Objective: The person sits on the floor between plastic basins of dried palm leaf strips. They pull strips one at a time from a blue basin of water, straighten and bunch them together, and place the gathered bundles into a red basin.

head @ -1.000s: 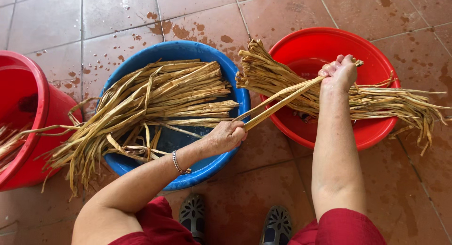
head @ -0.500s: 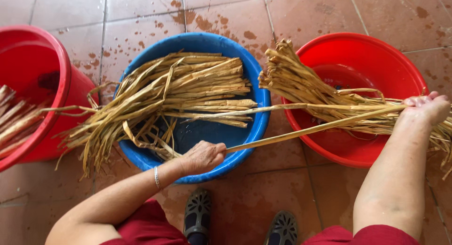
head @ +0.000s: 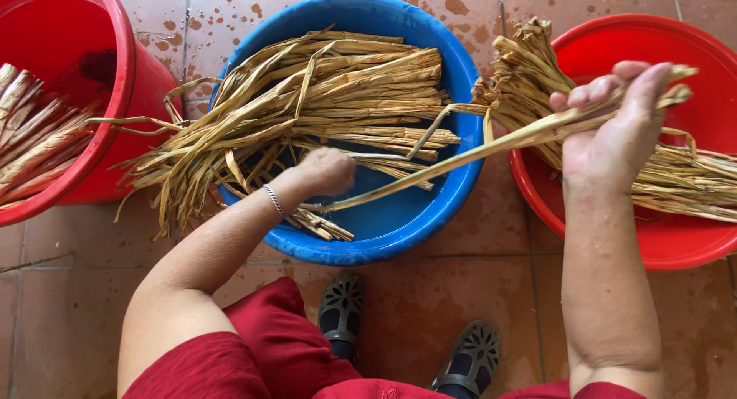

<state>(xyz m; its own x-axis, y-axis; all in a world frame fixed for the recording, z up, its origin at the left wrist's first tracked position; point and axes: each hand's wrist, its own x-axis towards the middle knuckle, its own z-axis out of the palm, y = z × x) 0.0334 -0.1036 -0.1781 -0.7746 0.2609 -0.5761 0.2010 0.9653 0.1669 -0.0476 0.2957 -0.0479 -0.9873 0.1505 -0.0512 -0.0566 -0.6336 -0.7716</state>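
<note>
A long dried yellow leaf strip [head: 468, 150] is stretched between my two hands. My left hand [head: 322, 173] grips its near end over the blue basin [head: 407, 230], beside a pile of dried leaves [head: 322, 92] lying across that basin. My right hand [head: 622, 126] holds the strip's far end over the red basin [head: 645, 238] at the right, where a second bundle of leaves [head: 530, 84] rests on the rim. A thin bracelet sits on my left wrist.
A second red bucket [head: 100, 100] at the left holds more dried leaves [head: 31, 146]. The floor is wet reddish tile [head: 476, 8]. My dark sandals [head: 342, 307] and red clothing [head: 261, 353] show at the bottom.
My right hand has swung back left and up, now over the red basin. My left hand has moved up into the blue basin. The strip stays taut between them.
</note>
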